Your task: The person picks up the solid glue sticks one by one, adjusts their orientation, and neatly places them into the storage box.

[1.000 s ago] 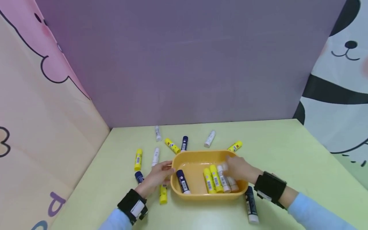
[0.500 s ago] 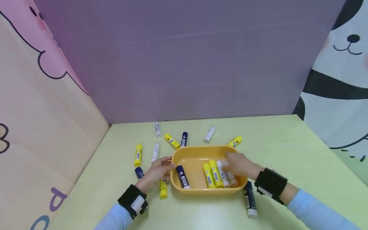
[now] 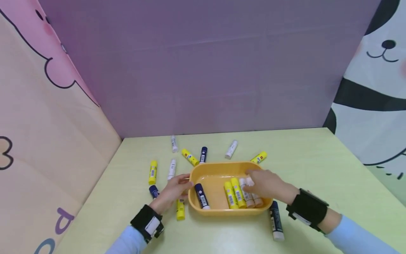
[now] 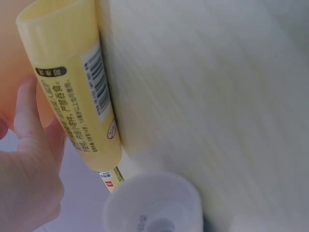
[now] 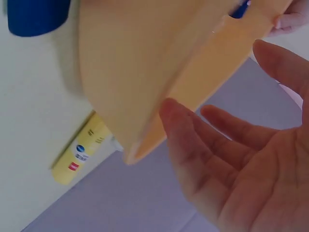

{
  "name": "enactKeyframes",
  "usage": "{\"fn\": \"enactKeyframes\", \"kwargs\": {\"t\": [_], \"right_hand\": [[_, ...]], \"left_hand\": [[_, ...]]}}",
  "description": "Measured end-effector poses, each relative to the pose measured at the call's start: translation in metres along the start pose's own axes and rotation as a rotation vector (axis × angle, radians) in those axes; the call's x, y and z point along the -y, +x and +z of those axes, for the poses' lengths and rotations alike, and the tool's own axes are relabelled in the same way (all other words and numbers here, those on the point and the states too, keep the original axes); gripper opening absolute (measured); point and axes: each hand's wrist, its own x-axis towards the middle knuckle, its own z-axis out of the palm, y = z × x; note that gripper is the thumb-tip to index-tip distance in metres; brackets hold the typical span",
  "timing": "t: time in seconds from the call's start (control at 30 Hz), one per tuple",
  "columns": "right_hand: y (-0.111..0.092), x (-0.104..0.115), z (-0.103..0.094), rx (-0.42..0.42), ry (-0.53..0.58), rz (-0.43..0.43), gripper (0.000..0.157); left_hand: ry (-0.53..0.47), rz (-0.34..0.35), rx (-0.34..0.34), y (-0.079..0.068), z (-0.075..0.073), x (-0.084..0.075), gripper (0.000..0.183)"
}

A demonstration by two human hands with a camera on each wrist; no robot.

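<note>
My left hand holds the left end of an orange-yellow plastic tray, thumb at the rim and fingers along the outer wall. Over the tray's right end hovers my right hand; in the right wrist view its fingers are spread with nothing between them. Below that hand two white glue sticks lie side by side, partly covered by it. Two yellow glue sticks rest left of them, and a navy glue stick lies at the tray's left end.
Several loose glue sticks surround the tray: a yellow one beside the left hand, a navy one at the front right, a white one behind, and another yellow one at the back right. A purple panel closes off the table's back.
My right hand has let go of the rightmost white glue stick, and its fingers have spread and lifted a little. The left hand stays on the tray.
</note>
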Motion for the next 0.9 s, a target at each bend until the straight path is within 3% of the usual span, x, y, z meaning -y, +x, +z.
{"fn": "enactKeyframes", "kwargs": {"t": [0.33,0.7,0.9], "right_hand": [[-0.023,-0.009,-0.017,-0.115,0.001,-0.053,0.062],[-0.049,-0.026,-0.022,-0.122,0.006,0.0,0.081],[-0.059,-0.037,-0.015,-0.054,0.023,0.063,0.083]], "left_hand": [[-0.025,0.024,0.022,0.0,-0.001,0.002,0.05],[-0.019,0.017,0.012,-0.001,0.0,0.001,0.049],[-0.018,0.014,0.009,-0.001,0.0,0.0,0.049]]}}
